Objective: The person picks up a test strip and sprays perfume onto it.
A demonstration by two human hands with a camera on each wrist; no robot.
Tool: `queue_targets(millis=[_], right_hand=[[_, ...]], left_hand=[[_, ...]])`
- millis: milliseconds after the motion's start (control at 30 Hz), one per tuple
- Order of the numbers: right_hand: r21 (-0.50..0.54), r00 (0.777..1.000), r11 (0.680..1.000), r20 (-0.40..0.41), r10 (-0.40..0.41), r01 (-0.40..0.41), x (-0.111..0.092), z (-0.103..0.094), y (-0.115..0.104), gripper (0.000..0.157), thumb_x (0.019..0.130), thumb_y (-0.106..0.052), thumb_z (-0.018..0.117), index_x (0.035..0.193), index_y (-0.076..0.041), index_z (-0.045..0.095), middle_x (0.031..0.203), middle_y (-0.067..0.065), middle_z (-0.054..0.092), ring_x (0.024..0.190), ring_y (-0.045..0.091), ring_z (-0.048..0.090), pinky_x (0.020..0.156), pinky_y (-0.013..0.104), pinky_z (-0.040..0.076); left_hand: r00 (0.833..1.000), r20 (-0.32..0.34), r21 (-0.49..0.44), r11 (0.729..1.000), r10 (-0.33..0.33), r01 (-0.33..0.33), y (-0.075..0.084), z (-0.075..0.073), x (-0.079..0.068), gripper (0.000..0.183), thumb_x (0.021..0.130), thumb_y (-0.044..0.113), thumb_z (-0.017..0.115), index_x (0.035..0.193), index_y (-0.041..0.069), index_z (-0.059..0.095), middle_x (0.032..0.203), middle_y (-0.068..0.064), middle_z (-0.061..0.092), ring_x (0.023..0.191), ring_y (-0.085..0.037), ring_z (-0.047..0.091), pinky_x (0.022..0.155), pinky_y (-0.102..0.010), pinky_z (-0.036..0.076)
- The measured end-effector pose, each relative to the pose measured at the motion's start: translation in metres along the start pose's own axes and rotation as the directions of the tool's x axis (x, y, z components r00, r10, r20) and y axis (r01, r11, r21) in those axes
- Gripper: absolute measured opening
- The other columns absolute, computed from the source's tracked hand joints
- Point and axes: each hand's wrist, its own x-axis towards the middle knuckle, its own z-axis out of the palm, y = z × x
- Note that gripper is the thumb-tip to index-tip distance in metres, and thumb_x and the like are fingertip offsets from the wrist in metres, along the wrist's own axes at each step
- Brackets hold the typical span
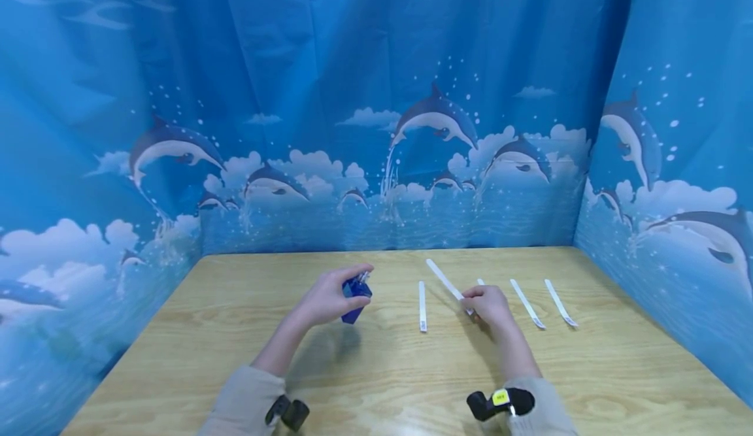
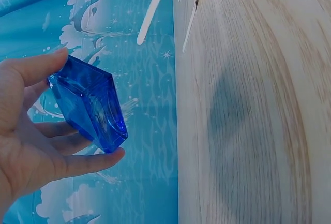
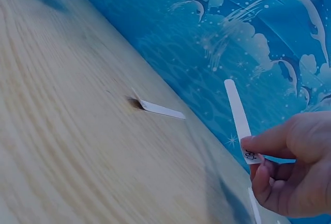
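Note:
In the head view my left hand [image 1: 326, 300] grips a blue glass perfume bottle [image 1: 354, 295] above the table, its spray top up near the index finger. The left wrist view shows the faceted bottle [image 2: 85, 105] held between thumb and fingers, its thick base turned outward. My right hand [image 1: 493, 308] pinches a white paper test strip [image 1: 444, 279] by its near end. That strip [image 3: 237, 111] points up and away, and dark writing marks its held end in the right wrist view. Bottle and strip are well apart.
Several more white strips lie on the wooden table [image 1: 235, 331]: one strip [image 1: 422, 306] between the hands, one strip [image 1: 481, 282] partly behind the right hand, and two farther right, including an outer strip [image 1: 559, 302]. A blue dolphin-print curtain [image 1: 329, 129] encloses the back and sides.

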Motion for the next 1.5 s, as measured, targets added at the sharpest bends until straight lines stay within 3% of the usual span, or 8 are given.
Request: queue_targets(millis=[167,433,700,933,1500], right_hand=[[0.047,0.998,0.998,0.049,0.034,-0.036,0.001,-0.010,-0.006,0.024,0.084,-0.005,0.062,0.102,0.010,0.062,0.073,0.005,0.056,0.054,0.010,0.047,0.050,0.023,0.042],[-0.022,0.989,0.998,0.137,-0.049,0.053,-0.004,-0.023,-0.016,0.026,0.087,-0.014,0.062,0.102,0.007,0.064,0.079,0.004,0.059,0.070,0.014,0.053,0.058,0.029,0.047],[0.050,0.975,0.993,0.190,-0.118,0.110,-0.007,-0.020,-0.030,0.028,0.085,-0.015,0.065,0.101,0.008,0.065,0.073,-0.002,0.060,0.068,0.012,0.054,0.056,0.027,0.045],[0.083,0.964,0.990,0.234,-0.127,0.110,-0.015,-0.013,-0.036,0.024,0.085,-0.012,0.065,0.097,0.008,0.065,0.070,-0.001,0.059,0.065,0.012,0.052,0.053,0.024,0.043],[0.144,0.937,0.983,0.314,-0.154,0.114,-0.022,0.003,-0.045,0.020,0.084,-0.010,0.065,0.096,0.007,0.066,0.074,0.005,0.062,0.067,0.013,0.055,0.057,0.026,0.048]], left_hand=[[1.000,-0.023,0.006,1.000,0.000,0.000,-0.002,-0.002,-0.001,0.056,0.084,0.027,0.070,0.136,0.026,0.049,0.132,-0.009,0.052,0.115,-0.034,0.051,0.089,-0.051,0.045],[0.998,-0.031,0.001,0.999,0.053,-0.053,-0.004,-0.001,-0.001,0.056,0.084,0.027,0.069,0.136,0.024,0.049,0.130,-0.009,0.053,0.112,-0.033,0.052,0.087,-0.049,0.047],[0.997,-0.034,0.012,0.998,0.063,-0.062,-0.007,-0.001,-0.001,0.056,0.084,0.028,0.069,0.136,0.023,0.049,0.131,-0.008,0.052,0.114,-0.032,0.051,0.088,-0.049,0.046],[0.996,-0.022,0.021,0.996,0.089,-0.088,-0.004,0.001,0.000,0.056,0.085,0.028,0.068,0.137,0.022,0.048,0.131,-0.009,0.053,0.114,-0.031,0.051,0.088,-0.048,0.046],[0.988,-0.070,0.049,0.989,0.141,-0.137,0.000,0.004,0.002,0.053,0.083,0.023,0.070,0.133,0.016,0.052,0.128,-0.008,0.056,0.111,-0.029,0.054,0.089,-0.045,0.047]])
